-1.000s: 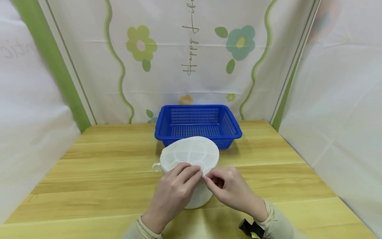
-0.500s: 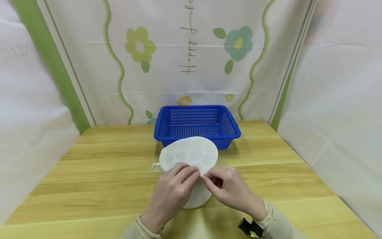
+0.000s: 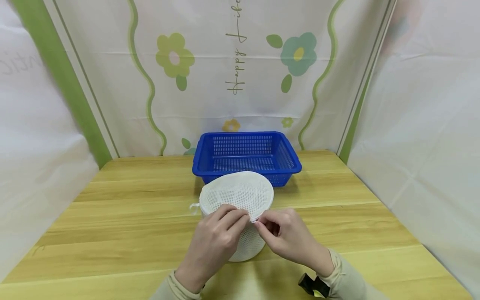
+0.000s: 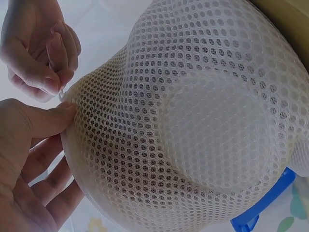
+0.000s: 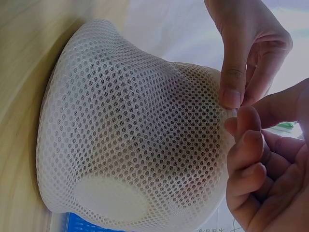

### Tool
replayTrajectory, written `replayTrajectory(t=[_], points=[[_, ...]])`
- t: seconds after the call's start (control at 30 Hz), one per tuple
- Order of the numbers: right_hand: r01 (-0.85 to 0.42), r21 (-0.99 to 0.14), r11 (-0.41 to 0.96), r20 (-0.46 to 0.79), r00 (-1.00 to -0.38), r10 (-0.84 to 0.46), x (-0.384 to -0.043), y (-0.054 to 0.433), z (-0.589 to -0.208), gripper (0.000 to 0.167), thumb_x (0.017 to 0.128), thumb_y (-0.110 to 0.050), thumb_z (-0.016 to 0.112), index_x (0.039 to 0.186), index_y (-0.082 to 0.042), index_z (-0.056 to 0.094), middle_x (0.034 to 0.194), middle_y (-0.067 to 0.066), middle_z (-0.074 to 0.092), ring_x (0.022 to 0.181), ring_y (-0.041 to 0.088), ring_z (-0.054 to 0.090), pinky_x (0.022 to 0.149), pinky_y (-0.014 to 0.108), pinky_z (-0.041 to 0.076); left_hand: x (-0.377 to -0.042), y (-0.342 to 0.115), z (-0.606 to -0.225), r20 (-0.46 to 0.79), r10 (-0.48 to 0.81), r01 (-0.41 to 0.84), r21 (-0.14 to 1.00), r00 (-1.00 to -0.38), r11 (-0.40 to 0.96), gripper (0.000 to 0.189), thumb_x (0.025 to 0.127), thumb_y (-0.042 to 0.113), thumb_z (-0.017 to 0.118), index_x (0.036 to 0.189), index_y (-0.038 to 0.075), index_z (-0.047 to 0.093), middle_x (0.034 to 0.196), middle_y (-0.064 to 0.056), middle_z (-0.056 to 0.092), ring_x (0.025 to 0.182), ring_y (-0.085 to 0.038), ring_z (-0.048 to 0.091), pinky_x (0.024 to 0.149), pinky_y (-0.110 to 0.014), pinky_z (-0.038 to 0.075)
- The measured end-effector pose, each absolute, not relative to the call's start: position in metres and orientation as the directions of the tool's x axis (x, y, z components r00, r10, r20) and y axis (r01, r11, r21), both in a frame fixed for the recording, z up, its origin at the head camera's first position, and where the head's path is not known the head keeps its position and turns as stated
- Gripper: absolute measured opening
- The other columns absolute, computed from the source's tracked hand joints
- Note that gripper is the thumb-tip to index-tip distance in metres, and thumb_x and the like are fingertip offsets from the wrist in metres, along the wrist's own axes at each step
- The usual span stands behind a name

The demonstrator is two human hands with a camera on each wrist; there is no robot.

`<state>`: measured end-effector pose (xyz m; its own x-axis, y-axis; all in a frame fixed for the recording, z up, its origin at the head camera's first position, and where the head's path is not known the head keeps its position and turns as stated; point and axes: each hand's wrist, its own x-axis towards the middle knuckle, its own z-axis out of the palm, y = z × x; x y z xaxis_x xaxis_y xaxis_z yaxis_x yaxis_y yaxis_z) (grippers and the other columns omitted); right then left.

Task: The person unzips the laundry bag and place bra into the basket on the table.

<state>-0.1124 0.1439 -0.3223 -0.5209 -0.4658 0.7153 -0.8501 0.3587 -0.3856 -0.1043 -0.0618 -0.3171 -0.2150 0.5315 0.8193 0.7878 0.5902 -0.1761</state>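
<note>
A white mesh laundry bag (image 3: 240, 189) stands upright on the table, its round top tilted toward me. My left hand (image 3: 215, 239) pinches the near rim, with the thumb on the mesh and the other fingers behind the edge in the left wrist view. Just to its right, my right hand (image 3: 292, 241) pinches a small white zipper pull (image 4: 61, 95) at the rim between thumb and forefinger. The fingertips of both hands are close together there. A round, paler patch (image 4: 217, 133) shows on the mesh. At the bag's left side a white loop (image 3: 194, 206) sticks out.
Behind the bag, a blue perforated plastic basket (image 3: 292, 166) stands at the table's back edge. The wooden table (image 3: 123, 233) is enclosed by a flower-printed cloth (image 3: 210, 83) at the back and white cloth at both sides.
</note>
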Motion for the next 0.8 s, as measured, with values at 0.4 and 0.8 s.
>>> replayTrajectory(t=[0.4,0.8], points=[[-0.841,-0.405,0.359,0.717,-0.536,-0.446,-0.1125,0.1439,-0.3206,0.016,0.082,0.001,0.067,0.073,-0.012,0.067,0.061,-0.016,0.052,0.051,-0.007,0.042,0.042,0.009,0.036,-0.1049,-0.0636,-0.3175,0.827,0.523,0.784,-0.180,-0.207,0.595,0.030,0.085,-0.005,0.046,0.092,0.003,0.074,0.094,-0.003,0.069,0.087,-0.020,0.063,0.076,-0.028,0.056],[-0.856,-0.414,0.309,0.714,-0.516,-0.473,-0.1128,0.1435,-0.3200,0.015,0.086,0.002,0.067,0.079,-0.012,0.069,0.066,-0.014,0.055,0.054,-0.006,0.045,0.044,0.009,0.038,-0.1049,-0.0601,-0.3171,0.835,0.518,0.794,-0.185,-0.184,0.579,0.025,0.092,0.000,0.048,0.094,0.003,0.073,0.096,-0.005,0.069,0.088,-0.021,0.063,0.080,-0.029,0.055]])
